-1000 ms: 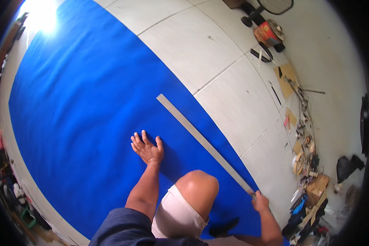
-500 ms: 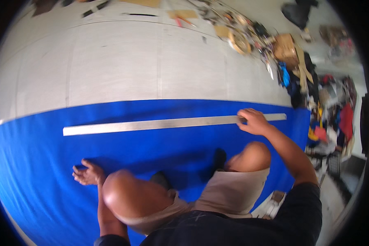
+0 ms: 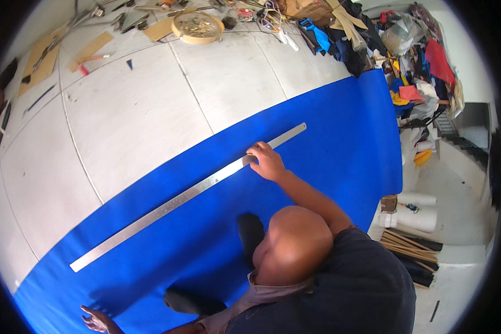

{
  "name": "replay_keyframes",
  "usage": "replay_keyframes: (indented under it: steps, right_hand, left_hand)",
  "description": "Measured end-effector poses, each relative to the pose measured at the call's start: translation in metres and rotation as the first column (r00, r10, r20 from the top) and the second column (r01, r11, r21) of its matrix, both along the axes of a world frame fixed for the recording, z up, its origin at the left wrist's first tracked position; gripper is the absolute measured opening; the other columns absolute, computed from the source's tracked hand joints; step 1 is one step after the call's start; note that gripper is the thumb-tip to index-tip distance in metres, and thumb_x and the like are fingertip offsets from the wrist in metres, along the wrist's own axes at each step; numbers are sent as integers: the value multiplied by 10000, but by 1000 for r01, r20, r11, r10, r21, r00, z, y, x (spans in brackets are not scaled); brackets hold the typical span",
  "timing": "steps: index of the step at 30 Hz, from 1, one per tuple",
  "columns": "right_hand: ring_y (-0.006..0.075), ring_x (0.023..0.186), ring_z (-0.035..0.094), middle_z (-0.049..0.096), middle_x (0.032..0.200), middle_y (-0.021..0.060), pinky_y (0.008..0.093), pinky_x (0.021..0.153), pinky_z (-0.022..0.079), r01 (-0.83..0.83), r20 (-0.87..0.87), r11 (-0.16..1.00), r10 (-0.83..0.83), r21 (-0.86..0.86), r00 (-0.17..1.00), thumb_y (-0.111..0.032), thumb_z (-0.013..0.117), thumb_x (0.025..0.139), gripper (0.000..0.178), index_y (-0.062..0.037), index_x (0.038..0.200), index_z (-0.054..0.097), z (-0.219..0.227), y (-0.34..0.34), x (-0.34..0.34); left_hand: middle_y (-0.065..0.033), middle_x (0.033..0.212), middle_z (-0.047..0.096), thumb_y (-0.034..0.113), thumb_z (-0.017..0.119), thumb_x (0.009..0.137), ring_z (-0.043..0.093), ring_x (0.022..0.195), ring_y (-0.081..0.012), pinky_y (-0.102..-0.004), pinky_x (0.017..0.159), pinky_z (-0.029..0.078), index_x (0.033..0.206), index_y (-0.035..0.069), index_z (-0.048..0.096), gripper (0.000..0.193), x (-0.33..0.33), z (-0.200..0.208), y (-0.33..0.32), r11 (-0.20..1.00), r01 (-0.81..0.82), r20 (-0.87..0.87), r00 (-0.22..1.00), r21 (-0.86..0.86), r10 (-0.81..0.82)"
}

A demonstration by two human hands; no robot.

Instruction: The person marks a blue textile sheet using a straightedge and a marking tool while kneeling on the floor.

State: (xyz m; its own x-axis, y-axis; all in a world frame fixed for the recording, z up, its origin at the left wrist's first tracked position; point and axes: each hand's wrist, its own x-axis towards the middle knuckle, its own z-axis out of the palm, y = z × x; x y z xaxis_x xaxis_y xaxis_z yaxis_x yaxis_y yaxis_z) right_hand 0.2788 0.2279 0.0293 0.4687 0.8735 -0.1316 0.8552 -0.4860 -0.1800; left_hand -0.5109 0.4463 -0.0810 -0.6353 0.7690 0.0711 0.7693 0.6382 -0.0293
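Note:
A long metal ruler [image 3: 172, 207] lies slantwise over a wide sheet of blue fabric [image 3: 345, 145] spread on the floor. My right hand [image 3: 268, 162] grips it past its middle, nearer the far right end, with fingers and thumb closed about its edges. Down at the lower left, my left hand [image 3: 98, 321] is held open with its fingers apart, holding nothing, close to the ruler's near end but not touching it. My feet in dark socks are on the fabric, between my hands and below the ruler.
Pale floor tiles [image 3: 133, 111] border the fabric's far edge. Beyond are a shallow round tray [image 3: 206, 40] of small bits, tan card pieces [image 3: 93, 49] and tools. Heaped cloth scraps [image 3: 440, 61] stand at far right; white rolls [image 3: 423, 218] and wooden strips [image 3: 409, 247] lie at right.
My view has swung to the right, so the ruler and fabric edge now slant. My right hand keeps its grip on the ruler; my left stays open and now appears lower in view.

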Motion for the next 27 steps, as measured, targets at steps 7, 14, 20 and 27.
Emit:
replay_keyframes:
  steps: [7, 14, 20, 27]
  right_hand:
    - [350, 1300, 482, 520, 1390, 139, 453, 1032, 467, 200, -47, 971, -195, 133, 980, -244, 733, 831, 486, -174, 1289, 586, -25, -2, 37]
    - [410, 1262, 509, 515, 1386, 227, 476, 1047, 445, 432, 95, 884, -452, 177, 887, -416, 654, 909, 603, -22, 1350, 536, -38, -49, 121]
    - [429, 1264, 505, 499, 1413, 247, 485, 1049, 441, 449, 142, 875, -475, 180, 869, -457, 598, 941, 633, 23, 1351, 545, -63, -50, 142]
    - [424, 1326, 440, 478, 1433, 239, 488, 1103, 388, 459, 133, 876, -477, 145, 869, -472, 556, 960, 650, 26, 1376, 512, -63, -35, 150]
  left_hand:
    - [-248, 1387, 470, 442, 609, 973, 456, 1289, -398, -480, 1070, 395, 1365, -14, 497, 612, 144, 39, 38, 704, 700, 245, 667, 120, -704]
    - [-247, 1403, 415, 424, 671, 935, 415, 1317, -416, -498, 1104, 351, 1416, -11, 384, 710, 231, 56, 28, 574, 819, 339, 544, -14, -767]
    - [-243, 1431, 391, 412, 679, 929, 398, 1336, -415, -504, 1118, 336, 1433, -32, 359, 744, 221, 39, 32, 625, 779, 355, 573, 44, -739]
    - [-252, 1472, 354, 444, 681, 924, 340, 1395, -399, -496, 1133, 327, 1476, -8, 338, 792, 214, 32, 40, 617, 777, 386, 535, 125, -752]
